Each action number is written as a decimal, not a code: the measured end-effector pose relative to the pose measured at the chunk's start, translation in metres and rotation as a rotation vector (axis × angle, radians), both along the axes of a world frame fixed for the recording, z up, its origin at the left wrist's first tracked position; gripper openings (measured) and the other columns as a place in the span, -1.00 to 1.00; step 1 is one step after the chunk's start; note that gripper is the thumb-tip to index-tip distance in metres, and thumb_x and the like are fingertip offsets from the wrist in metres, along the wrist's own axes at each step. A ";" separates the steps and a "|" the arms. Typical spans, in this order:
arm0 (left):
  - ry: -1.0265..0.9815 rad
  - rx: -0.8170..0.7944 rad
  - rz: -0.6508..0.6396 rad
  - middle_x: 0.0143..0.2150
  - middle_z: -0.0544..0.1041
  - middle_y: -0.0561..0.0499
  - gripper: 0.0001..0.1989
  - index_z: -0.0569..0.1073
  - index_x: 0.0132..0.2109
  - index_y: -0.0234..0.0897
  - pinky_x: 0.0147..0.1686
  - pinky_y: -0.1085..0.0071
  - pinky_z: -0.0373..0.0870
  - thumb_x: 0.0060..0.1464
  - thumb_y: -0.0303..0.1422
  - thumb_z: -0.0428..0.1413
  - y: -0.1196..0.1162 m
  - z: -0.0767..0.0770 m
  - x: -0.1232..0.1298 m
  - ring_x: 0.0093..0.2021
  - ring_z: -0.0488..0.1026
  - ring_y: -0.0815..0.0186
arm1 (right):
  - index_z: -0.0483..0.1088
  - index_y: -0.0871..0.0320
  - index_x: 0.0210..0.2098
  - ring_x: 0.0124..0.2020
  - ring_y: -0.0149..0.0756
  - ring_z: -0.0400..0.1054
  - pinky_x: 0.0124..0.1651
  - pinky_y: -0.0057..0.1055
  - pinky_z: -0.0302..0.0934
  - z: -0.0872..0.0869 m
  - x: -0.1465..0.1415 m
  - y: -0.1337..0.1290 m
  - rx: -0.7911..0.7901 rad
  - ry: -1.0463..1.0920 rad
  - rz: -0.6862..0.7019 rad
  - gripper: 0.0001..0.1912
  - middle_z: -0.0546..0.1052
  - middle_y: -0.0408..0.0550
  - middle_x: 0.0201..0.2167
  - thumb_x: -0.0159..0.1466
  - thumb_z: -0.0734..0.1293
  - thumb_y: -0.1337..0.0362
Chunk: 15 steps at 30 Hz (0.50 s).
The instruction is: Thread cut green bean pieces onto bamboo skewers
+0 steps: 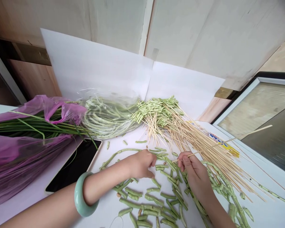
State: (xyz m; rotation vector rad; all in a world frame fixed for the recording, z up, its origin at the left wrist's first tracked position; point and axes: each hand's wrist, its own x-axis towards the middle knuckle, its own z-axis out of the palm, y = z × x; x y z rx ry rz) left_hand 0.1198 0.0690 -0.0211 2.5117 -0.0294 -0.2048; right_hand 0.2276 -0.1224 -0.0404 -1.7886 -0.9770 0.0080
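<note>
Between the thumb and fingers of my right hand (192,169) is a thin bamboo skewer (230,139), slanting up to the right. The skewer's lower end points left over the beans, with no bean piece visible on it. My left hand (142,163), a green bangle (79,198) on its forearm, hovers low over the cut green bean pieces (154,199). Its thumb stands apart from the curled fingers, and I see nothing held between them. Near the thumb lies one bean piece (156,183). Behind both hands rests a pile of skewered bean pieces (154,109).
Many loose skewers (211,158) spread right beside a yellow and blue packet (224,144). A clear bag of long beans (106,117) lies at the back. At left are a purple bag (26,167) with green stalks (26,126) and a dark-screened tablet (73,167). Long beans (235,202) lie right.
</note>
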 end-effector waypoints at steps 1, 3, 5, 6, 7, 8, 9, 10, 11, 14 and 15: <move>0.011 -0.010 -0.015 -0.41 0.38 0.10 -0.80 0.45 -0.31 -0.29 -0.45 0.50 0.17 -0.13 -0.39 0.27 0.000 0.000 0.000 -0.39 0.31 0.37 | 0.32 0.13 -0.36 -0.54 -0.40 0.22 -0.47 -0.49 0.14 0.000 -0.002 0.001 -0.013 0.007 0.014 -0.69 0.36 -0.17 -0.55 0.41 0.12 0.11; 0.029 -0.041 -0.066 -0.44 0.38 0.12 -0.83 0.47 -0.35 -0.29 -0.46 0.51 0.16 -0.15 -0.40 0.29 0.000 -0.001 0.000 -0.43 0.30 0.41 | 0.32 0.13 -0.37 -0.55 -0.40 0.22 -0.47 -0.49 0.15 0.001 -0.006 0.003 -0.035 0.020 0.054 -0.67 0.36 -0.17 -0.57 0.40 0.13 0.09; 0.033 -0.072 -0.112 -0.44 0.40 0.13 -0.84 0.50 -0.37 -0.28 -0.45 0.52 0.17 -0.19 -0.45 0.29 0.000 -0.003 0.000 -0.43 0.31 0.42 | 0.32 0.14 -0.39 -0.58 -0.40 0.22 -0.49 -0.49 0.16 0.002 -0.010 0.004 -0.053 0.037 0.112 -0.64 0.35 -0.18 -0.59 0.40 0.12 0.07; 0.030 -0.082 -0.122 -0.43 0.41 0.13 -0.84 0.51 -0.37 -0.28 -0.45 0.52 0.17 -0.20 -0.48 0.29 0.000 -0.004 0.001 -0.41 0.32 0.42 | 0.31 0.14 -0.41 -0.59 -0.40 0.22 -0.51 -0.49 0.16 0.003 -0.011 0.005 -0.063 0.047 0.144 -0.62 0.34 -0.18 -0.60 0.40 0.11 0.05; 0.028 -0.089 -0.123 -0.42 0.42 0.13 -0.82 0.52 -0.36 -0.28 -0.44 0.52 0.17 -0.21 -0.51 0.28 0.001 -0.006 0.001 -0.41 0.32 0.41 | 0.31 0.14 -0.42 -0.60 -0.40 0.23 -0.52 -0.48 0.16 0.004 -0.013 0.005 -0.074 0.057 0.176 -0.61 0.34 -0.18 -0.61 0.40 0.10 0.05; 0.029 -0.094 -0.118 -0.43 0.41 0.13 -0.82 0.52 -0.36 -0.28 -0.45 0.52 0.17 -0.22 -0.52 0.28 0.001 -0.007 0.002 -0.41 0.32 0.42 | 0.31 0.14 -0.42 -0.61 -0.40 0.23 -0.53 -0.48 0.17 0.004 -0.014 0.006 -0.085 0.066 0.207 -0.60 0.34 -0.18 -0.61 0.40 0.09 0.04; 0.033 -0.099 -0.111 -0.45 0.40 0.14 -0.82 0.52 -0.37 -0.29 -0.46 0.53 0.17 -0.23 -0.52 0.28 0.001 -0.008 0.003 -0.42 0.32 0.42 | 0.31 0.14 -0.43 -0.61 -0.40 0.23 -0.53 -0.48 0.17 0.004 -0.016 0.006 -0.096 0.073 0.234 -0.59 0.34 -0.18 -0.62 0.40 0.08 0.04; 0.036 -0.107 -0.105 -0.46 0.39 0.15 -0.82 0.52 -0.37 -0.29 -0.47 0.53 0.16 -0.23 -0.51 0.29 0.002 -0.009 0.003 -0.44 0.31 0.43 | 0.31 0.14 -0.42 -0.61 -0.39 0.23 -0.53 -0.48 0.17 0.004 -0.017 0.007 -0.107 0.077 0.259 -0.59 0.34 -0.17 -0.61 0.40 0.08 0.04; 0.041 -0.115 -0.102 -0.48 0.37 0.16 -0.82 0.52 -0.39 -0.30 -0.48 0.54 0.16 -0.25 -0.51 0.30 0.002 -0.010 0.004 -0.45 0.30 0.44 | 0.31 0.14 -0.42 -0.60 -0.39 0.23 -0.53 -0.47 0.18 0.003 -0.018 0.007 -0.118 0.078 0.281 -0.59 0.34 -0.17 -0.61 0.41 0.08 0.04; 0.045 -0.132 -0.094 -0.51 0.34 0.19 -0.81 0.50 -0.41 -0.31 -0.49 0.55 0.14 -0.27 -0.52 0.32 0.003 -0.010 0.005 -0.47 0.27 0.47 | 0.30 0.14 -0.42 -0.58 -0.40 0.23 -0.51 -0.47 0.16 -0.002 -0.021 0.010 -0.147 0.069 0.328 -0.60 0.35 -0.16 -0.57 0.42 0.07 0.08; 0.046 -0.135 -0.093 -0.52 0.33 0.19 -0.81 0.50 -0.42 -0.31 -0.49 0.55 0.14 -0.27 -0.52 0.32 0.002 -0.011 0.005 -0.47 0.27 0.47 | 0.30 0.14 -0.41 -0.58 -0.40 0.23 -0.50 -0.47 0.16 -0.003 -0.021 0.011 -0.158 0.064 0.340 -0.61 0.35 -0.15 -0.56 0.42 0.06 0.10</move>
